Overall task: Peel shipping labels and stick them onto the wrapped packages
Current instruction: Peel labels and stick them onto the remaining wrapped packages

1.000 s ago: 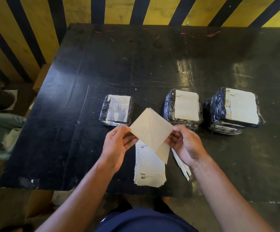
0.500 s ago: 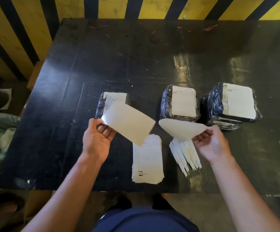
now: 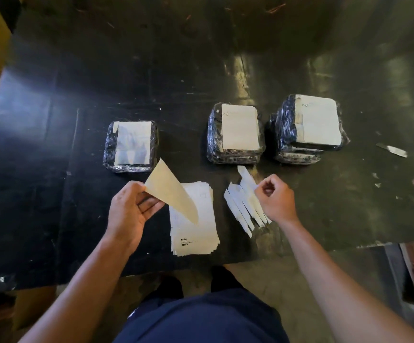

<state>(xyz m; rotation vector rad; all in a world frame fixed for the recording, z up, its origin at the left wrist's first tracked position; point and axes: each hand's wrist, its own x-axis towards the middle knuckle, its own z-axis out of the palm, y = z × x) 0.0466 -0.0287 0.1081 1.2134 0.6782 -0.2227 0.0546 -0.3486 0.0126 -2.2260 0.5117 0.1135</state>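
Observation:
Three black-wrapped packages sit in a row on the black table (image 3: 52,149): the left package (image 3: 109,149), the middle package (image 3: 213,134) and a right stack of two (image 3: 285,127), each with a white label on top. My left hand (image 3: 129,211) pinches a loose cream label sheet (image 3: 171,191) by its corner, above a stack of printed labels (image 3: 196,233). My right hand (image 3: 276,198) has its fingers curled and pinches the near end of a white backing strip (image 3: 247,177) over a fanned pile of strips (image 3: 240,211).
Small white paper scraps (image 3: 391,149) lie on the right part of the table. The table's near edge runs just behind the label stack, with my dark-clothed body below it. A yellow and black striped wall edge shows at the far left.
My right hand moved down-left to the strip pile with the peeled backing. My left hand swung its sheet right, off the left package and over the label stack. The camera tilted down.

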